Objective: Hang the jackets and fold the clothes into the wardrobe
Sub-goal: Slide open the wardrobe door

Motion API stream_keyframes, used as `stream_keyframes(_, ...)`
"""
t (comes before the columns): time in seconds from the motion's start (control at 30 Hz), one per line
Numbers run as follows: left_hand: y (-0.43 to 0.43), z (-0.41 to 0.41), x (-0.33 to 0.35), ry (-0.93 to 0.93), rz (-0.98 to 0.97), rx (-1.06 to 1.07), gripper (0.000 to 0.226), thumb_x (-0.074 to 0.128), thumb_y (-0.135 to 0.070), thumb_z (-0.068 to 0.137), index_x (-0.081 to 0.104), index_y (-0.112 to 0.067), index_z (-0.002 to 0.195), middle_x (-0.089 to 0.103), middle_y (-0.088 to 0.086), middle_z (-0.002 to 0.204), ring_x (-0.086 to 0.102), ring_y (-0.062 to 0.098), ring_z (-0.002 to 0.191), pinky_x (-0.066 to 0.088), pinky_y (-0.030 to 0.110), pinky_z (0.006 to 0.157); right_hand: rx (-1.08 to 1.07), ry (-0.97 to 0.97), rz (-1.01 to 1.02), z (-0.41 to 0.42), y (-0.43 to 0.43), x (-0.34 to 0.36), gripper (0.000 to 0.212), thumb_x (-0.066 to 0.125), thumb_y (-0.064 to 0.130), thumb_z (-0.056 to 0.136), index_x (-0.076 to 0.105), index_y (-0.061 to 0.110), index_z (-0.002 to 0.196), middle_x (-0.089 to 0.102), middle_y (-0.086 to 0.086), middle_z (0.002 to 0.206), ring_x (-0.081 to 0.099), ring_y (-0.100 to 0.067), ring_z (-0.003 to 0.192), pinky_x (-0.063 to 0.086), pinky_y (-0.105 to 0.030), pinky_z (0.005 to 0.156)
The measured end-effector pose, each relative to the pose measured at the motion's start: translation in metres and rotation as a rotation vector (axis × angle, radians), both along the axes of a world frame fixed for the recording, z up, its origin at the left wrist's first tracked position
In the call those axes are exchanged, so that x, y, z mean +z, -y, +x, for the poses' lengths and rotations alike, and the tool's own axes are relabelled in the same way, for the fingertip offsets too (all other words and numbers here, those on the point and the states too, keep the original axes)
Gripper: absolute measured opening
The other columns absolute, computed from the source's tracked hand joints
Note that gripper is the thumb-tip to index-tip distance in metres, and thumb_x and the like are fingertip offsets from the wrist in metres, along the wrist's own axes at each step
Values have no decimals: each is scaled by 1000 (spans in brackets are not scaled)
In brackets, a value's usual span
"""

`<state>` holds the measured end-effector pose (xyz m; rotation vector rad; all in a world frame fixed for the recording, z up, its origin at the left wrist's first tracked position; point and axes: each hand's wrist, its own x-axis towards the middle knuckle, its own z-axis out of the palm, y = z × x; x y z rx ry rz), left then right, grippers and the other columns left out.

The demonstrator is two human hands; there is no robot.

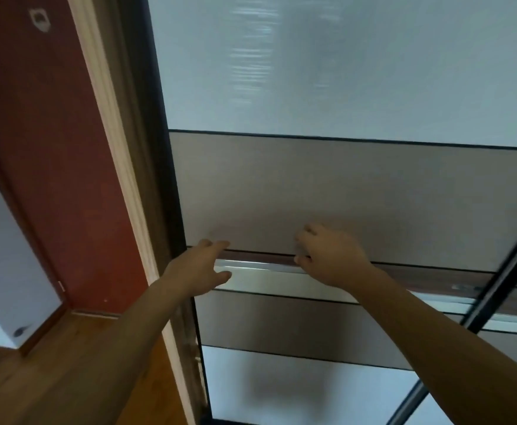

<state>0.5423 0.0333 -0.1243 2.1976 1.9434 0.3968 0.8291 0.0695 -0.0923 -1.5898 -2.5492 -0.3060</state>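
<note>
No text, label, number or sign can be read anywhere.
</note>
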Motion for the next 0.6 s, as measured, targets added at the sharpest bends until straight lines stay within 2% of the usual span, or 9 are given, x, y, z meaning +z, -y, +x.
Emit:
stream_keyframes(0.17, -17, -35, 20, -43, -2, 13, 73, 64, -49, 92, 31, -33, 155, 41, 1, 154, 52, 21, 131, 50, 36, 103, -68, -87, -121, -30, -11, 17, 32, 51, 43, 96, 54, 25, 123, 61, -5, 121, 59, -30, 110, 54, -41, 86)
stream_keyframes(0.27, -29, -50, 44, -79, -42, -29, 58, 61, -50, 90, 47, -32, 143, 51, -2, 141, 58, 18, 119, 52, 37, 98, -104, -95, -128, -47, -25, 40, 31, 51, 44, 95, 59, 24, 117, 66, -7, 116, 62, -29, 106, 55, -43, 87)
stream_keyframes(0.4, -44, -61, 87, -157, -14, -68, 40, 60, -31, 97, 56, -23, 135, 58, -2, 132, 59, 16, 114, 50, 29, 95, -104, -43, -74, -72, -42, 79, 34, 51, 48, 95, 61, 21, 113, 66, -9, 117, 62, -30, 107, 52, -40, 88)
stream_keyframes(0.6, -72, -78, 128, -113, 28, -43, 45, 65, -39, 93, 54, -25, 134, 60, 0, 128, 60, 20, 113, 52, 40, 97, -106, -49, -74, -101, -67, 117, 28, 57, 48, 91, 62, 23, 103, 66, -4, 115, 62, -28, 105, 51, -37, 86)
